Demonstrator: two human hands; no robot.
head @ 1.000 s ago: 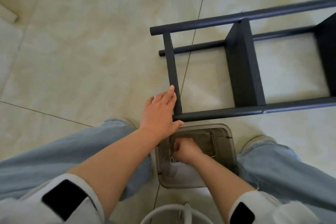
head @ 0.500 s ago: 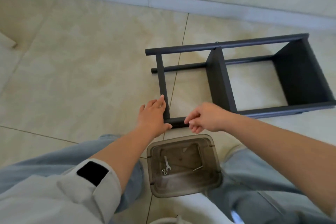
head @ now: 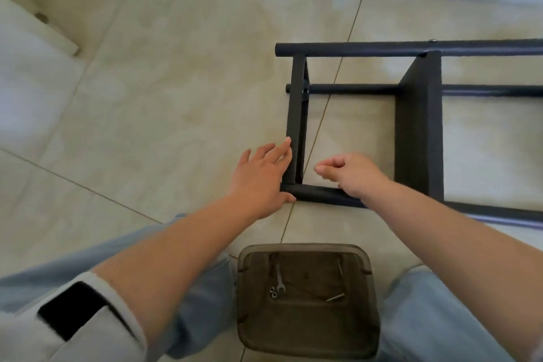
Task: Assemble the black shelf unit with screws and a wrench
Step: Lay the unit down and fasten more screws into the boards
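The scene was a pale beige tiled floor [head: 147, 114] with thin dark grout lines, running back to a light skirting strip along the far edge.

Nearest the viewer, between the person's blue-jeaned knees, sat a smoky translucent plastic tray with rounded corners [head: 305, 347]. It held a small silver open-ended wrench [head: 279, 278], two little metal nuts [head: 273, 293] just beside its lower end, and one loose silver screw [head: 335, 298] toward the right. Keeping the hardware in the tray, close in front of the body, looked like a way to stop small parts scattering and to keep them within reach of either hand.

Beyond the tray, the black metal shelf unit [head: 418, 126] lay on its side on the floor, its round tubes running off to the right and its flat panels standing on edge between them. The left hand [head: 261, 176] lay with straight fingers against the outer face of the end panel and its thumb at the near tube's corner, apparently bracing that joint. The right hand [head: 349, 173] hovered just inside the frame, above the near tube, with fingers curled and thumb meeting fingertip; whether a screw was pinched there could not be told, as nothing showed between them. The pose suggested it was bringing a fastener to the corner.

On the far tube, a small silver screw head [head: 431, 40] showed above the middle panel.

No brand, label or writing could be read anywhere.
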